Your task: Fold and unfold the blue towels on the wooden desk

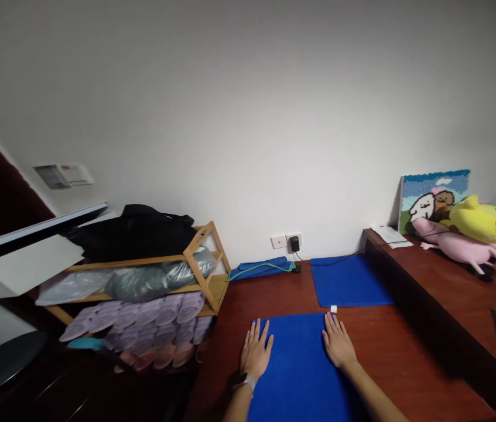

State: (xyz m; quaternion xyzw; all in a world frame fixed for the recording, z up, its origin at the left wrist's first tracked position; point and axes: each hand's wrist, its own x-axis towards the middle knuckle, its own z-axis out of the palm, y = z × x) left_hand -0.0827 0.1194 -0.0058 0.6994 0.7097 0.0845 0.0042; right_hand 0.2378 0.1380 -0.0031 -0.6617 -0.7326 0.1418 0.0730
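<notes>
1. The blue towel [298, 363] lies flat on the table right in front of me, a plain bright blue cloth with a small white tag [333, 308] at its far right corner.
2. My left hand [256, 351] rests palm down on its left edge, fingers spread and flat, gripping nothing; there is a band on that wrist.
3. My right hand [339, 343] lies palm down on the right edge near the tag, fingers likewise stretched out and holding nothing.
4. The table [388, 351] is dark reddish wood. A second blue towel [348, 281] lies spread farther back, and a folded one [263, 268] sits against the white wall beside a socket with a black plug [294, 243].
5. To the left stands a wooden rack [199, 264] with rolled purple cloths, grey bundles and a black bag on top.
6. On a raised ledge to the right lie a pink soft toy [458, 243], a yellow one [485, 221] and a woolly picture [432, 196].
7. The near end of the towel is cut off by the frame, and the lower left corner is too dark to read, possibly a chair.
</notes>
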